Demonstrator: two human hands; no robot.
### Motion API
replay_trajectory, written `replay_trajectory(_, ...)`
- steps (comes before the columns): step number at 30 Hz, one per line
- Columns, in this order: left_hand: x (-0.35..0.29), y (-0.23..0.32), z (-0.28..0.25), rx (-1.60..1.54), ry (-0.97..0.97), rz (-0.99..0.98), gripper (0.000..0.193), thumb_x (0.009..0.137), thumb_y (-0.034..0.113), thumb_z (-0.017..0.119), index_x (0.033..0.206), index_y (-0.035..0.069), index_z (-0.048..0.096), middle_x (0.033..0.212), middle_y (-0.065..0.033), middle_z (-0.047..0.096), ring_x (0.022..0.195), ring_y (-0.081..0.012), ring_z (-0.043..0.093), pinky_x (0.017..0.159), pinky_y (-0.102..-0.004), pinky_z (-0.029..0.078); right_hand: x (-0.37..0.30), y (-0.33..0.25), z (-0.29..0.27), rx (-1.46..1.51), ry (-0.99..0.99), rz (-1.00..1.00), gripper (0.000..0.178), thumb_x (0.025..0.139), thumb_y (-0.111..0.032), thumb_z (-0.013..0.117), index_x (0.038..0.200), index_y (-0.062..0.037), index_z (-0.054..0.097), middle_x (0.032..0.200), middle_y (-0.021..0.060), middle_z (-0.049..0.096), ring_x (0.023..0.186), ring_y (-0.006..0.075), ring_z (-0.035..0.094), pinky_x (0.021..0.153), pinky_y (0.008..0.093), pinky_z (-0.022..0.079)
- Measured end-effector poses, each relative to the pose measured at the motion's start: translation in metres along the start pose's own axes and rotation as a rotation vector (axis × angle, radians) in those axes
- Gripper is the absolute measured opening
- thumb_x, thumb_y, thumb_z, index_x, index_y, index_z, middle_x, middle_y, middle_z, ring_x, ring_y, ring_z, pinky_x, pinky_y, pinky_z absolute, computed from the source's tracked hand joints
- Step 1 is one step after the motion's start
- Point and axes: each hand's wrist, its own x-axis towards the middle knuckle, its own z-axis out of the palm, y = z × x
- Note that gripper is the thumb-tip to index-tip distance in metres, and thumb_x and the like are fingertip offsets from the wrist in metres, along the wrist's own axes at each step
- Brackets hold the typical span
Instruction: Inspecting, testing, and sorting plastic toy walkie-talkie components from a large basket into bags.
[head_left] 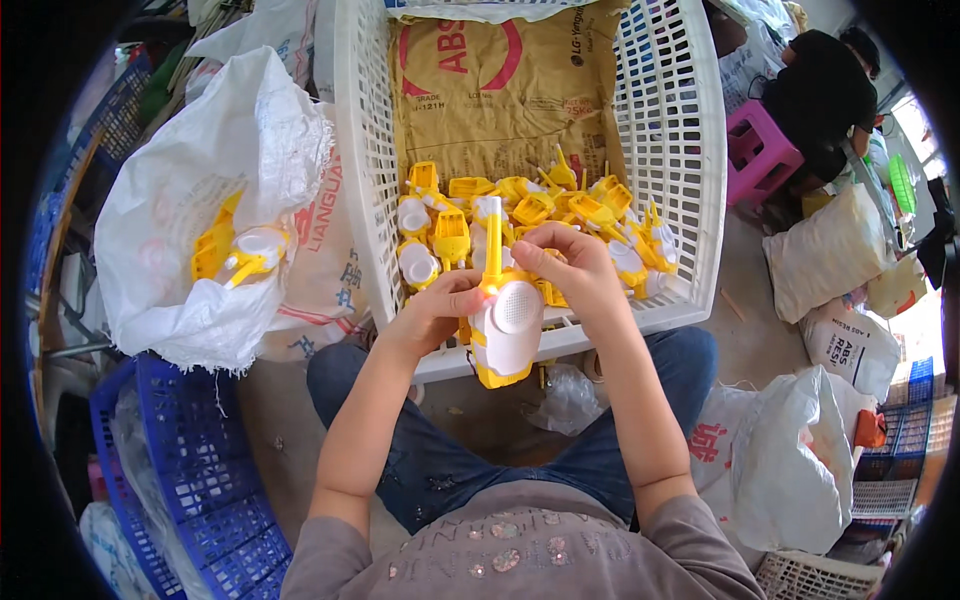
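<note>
A yellow and white toy walkie-talkie with a round dotted speaker and a long yellow antenna is held upright over the near rim of the white basket. My left hand grips its left side, thumb on the front near the antenna's base. My right hand is closed at its upper right corner, thumb and fingers pinched there; the fingertips are partly hidden. Behind it, several yellow and white toy pieces lie heaped in the basket, some of them open yellow shells.
The white slatted basket is lined with brown sacking. To its left a white woven sack holds similar toys. A blue crate stands at lower left, sacks at right. Another person sits by a pink stool.
</note>
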Motion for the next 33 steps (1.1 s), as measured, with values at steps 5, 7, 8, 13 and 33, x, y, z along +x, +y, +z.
replay_trajectory(5,0.001,-0.007,-0.010,0.020,-0.071,-0.014,0.057,0.074,0.035,0.069,0.113,-0.003,0.052,0.104,-0.0072,0.059,0.095,-0.0138,0.054,0.085,-0.0256,0.040,-0.002,-0.001,-0.004,0.051,-0.116,0.025,0.017,0.084,-0.018,0.062,0.089,-0.0012,0.060,0.085,0.0003,0.059,0.080,0.0047,0.052,0.073,0.0182,0.040)
replay_trajectory(7,0.002,-0.005,-0.006,-0.056,-0.049,-0.027,0.058,0.074,0.034,0.068,0.115,-0.003,0.051,0.106,-0.0077,0.058,0.097,-0.0147,0.054,0.086,-0.0268,0.040,-0.005,-0.001,-0.001,0.041,-0.043,-0.026,0.019,0.085,-0.017,0.059,0.095,-0.0018,0.058,0.090,0.0019,0.059,0.085,0.0068,0.051,0.075,0.0209,0.040)
replay_trajectory(8,0.005,-0.006,-0.005,-0.059,-0.053,-0.022,0.058,0.074,0.034,0.068,0.115,-0.003,0.051,0.106,-0.0077,0.058,0.097,-0.0147,0.054,0.086,-0.0268,0.040,-0.008,-0.001,0.000,0.035,0.027,-0.079,0.021,0.087,-0.017,0.056,0.102,-0.0023,0.055,0.094,0.0035,0.059,0.089,0.0089,0.051,0.077,0.0236,0.041)
replay_trajectory(13,0.005,-0.003,-0.014,-0.141,-0.072,0.123,0.056,0.079,0.037,0.061,0.118,-0.002,0.050,0.110,-0.0078,0.058,0.103,-0.0169,0.054,0.090,-0.0299,0.039,-0.037,-0.030,0.014,-0.518,0.341,-1.003,0.032,0.085,-0.022,0.053,0.112,-0.0049,0.047,0.101,0.0097,0.058,0.101,0.0214,0.047,0.087,0.0359,0.036)
replay_trajectory(33,0.007,-0.008,-0.017,-0.228,-0.022,0.280,0.040,0.085,0.030,0.053,0.111,0.001,0.056,0.105,-0.0069,0.061,0.099,-0.0158,0.056,0.090,-0.0304,0.039,-0.043,-0.018,0.030,-0.920,0.083,-0.756,0.030,0.091,-0.030,0.046,0.108,-0.0050,0.049,0.106,0.0100,0.058,0.104,0.0263,0.050,0.100,0.0449,0.026)
